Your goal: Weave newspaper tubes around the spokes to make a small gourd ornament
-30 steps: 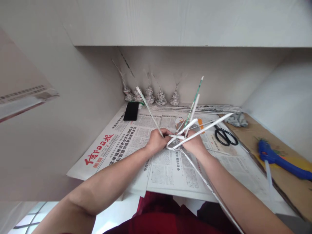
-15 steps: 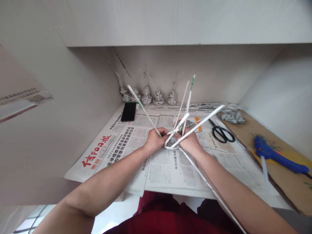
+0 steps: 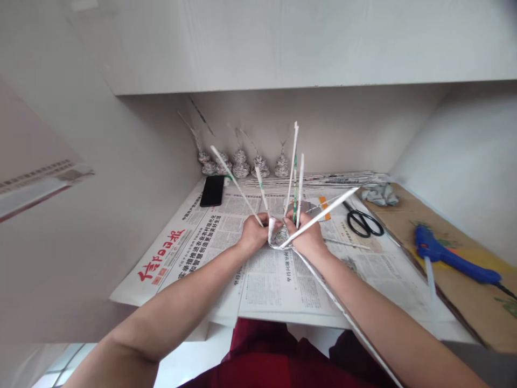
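Paper tubes (image 3: 300, 188) swung apart | left hand (image 3: 255, 235), right hand (image 3: 306, 235): grips closed on woven piece (image 3: 281, 236)

The left hand (image 3: 256, 233) and right hand (image 3: 304, 233) hide much of the woven paper piece (image 3: 280, 237), so its far side cannot be made out; several fingers are themselves out of sight; the long paper strand (image 3: 350, 319) is cut off by the bottom edge; the right hand covers part of the orange-edged card (image 3: 324, 209); the glue gun's cord (image 3: 508, 291) leaves at the right edge; the newspaper's (image 3: 266, 293) smallest print is too fine to read.
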`<state>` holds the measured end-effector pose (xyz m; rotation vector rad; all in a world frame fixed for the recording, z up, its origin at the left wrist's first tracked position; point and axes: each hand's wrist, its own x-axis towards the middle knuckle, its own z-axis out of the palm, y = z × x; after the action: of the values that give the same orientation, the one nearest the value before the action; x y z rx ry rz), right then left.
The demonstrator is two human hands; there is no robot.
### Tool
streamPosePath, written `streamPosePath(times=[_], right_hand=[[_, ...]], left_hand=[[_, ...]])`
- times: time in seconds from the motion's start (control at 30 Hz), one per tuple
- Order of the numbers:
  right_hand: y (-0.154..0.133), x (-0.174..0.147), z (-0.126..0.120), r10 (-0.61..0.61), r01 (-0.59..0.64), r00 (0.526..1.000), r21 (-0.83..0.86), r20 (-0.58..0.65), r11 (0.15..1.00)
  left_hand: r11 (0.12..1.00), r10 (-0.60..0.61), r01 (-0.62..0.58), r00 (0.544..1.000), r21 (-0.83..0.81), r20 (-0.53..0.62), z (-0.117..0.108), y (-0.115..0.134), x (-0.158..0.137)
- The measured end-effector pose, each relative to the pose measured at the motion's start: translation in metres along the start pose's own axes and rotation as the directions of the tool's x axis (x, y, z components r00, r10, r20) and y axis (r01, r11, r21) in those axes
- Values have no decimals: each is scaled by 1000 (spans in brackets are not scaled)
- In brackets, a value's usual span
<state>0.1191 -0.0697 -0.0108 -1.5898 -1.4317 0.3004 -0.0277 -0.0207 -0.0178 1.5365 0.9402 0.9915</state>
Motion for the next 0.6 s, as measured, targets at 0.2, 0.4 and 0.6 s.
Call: streamPosePath(times=[0.2,0.4,0.6], right_hand=[[4,0,2,-78,79,996,27,-41,997],[5,4,-3,-213,207,975,-88,-60,974],[7,7,-10,-251,215,966,-331,-69,919]], left_hand=[[998,30,-28,999,48,-33,5,-9,7],[926,236,-218,972,308,-20,10,18,7],[892,160,-155,987,425,24,14,29,19]])
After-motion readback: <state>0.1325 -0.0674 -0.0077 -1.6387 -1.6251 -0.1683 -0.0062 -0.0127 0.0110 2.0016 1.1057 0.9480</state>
